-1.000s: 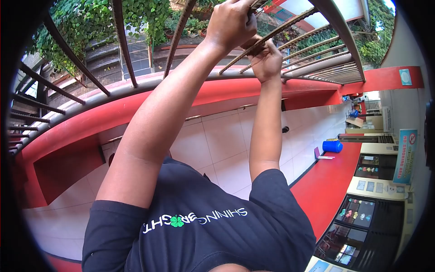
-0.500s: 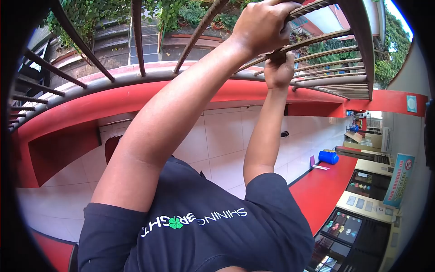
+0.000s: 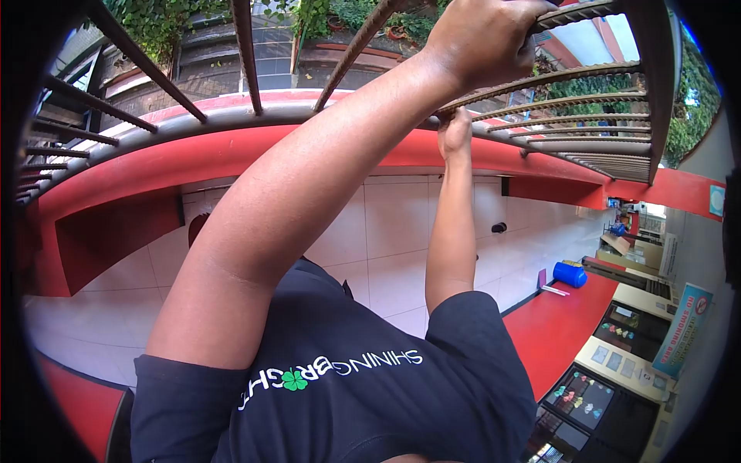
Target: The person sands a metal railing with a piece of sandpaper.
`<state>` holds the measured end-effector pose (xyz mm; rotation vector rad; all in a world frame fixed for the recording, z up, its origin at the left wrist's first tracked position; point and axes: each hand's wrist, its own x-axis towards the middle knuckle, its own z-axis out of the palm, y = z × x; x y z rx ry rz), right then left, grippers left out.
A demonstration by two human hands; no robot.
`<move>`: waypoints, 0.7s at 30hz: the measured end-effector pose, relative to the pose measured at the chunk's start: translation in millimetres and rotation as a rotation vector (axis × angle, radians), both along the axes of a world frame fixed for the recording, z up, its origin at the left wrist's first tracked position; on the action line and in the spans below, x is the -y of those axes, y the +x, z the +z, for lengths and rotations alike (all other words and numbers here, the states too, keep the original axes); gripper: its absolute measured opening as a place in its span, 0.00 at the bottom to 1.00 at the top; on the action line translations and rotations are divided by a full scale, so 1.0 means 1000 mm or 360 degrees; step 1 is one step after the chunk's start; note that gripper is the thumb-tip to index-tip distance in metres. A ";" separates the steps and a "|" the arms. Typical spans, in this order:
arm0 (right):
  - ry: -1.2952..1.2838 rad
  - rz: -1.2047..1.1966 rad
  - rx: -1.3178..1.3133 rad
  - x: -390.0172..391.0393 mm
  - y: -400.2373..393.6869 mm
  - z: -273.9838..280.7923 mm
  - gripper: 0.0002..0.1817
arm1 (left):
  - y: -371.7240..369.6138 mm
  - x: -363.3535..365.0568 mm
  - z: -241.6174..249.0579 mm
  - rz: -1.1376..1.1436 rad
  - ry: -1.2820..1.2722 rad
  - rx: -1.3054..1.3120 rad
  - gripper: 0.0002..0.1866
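Observation:
My left hand is closed around a ribbed metal bar of the railing, near the top of the view. Below it, my right hand is closed at the lower end of another ribbed bar, close to the curved bottom rail. Its fingertips are hidden behind the metal. The left forearm crosses in front of part of the railing. I wear a dark T-shirt with white lettering and a green clover.
A red ledge runs under the railing, above a white tiled floor. To the right are a red floor strip, a blue container, windows and a no-smoking banner. Plants grow beyond the bars.
My right hand has moved down and slightly left, from higher on the bar to near the bottom rail. My left hand stays on its bar; the view has shifted a little.

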<state>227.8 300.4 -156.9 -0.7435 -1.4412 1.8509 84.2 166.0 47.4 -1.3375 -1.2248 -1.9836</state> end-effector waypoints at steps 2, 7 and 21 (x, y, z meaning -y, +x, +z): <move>0.0143 0.0385 -0.0206 -0.009 0.006 0.052 0.26 | 0.001 -0.003 -0.002 -0.0031 -0.0068 0.0041 0.21; 0.0301 0.0356 -0.0158 -0.015 0.002 0.033 0.28 | 0.003 -0.006 -0.003 -0.0014 -0.0071 0.0047 0.21; 0.0224 0.0346 0.0303 0.002 0.008 0.039 0.28 | 0.003 -0.005 -0.002 0.0006 -0.0082 0.0030 0.19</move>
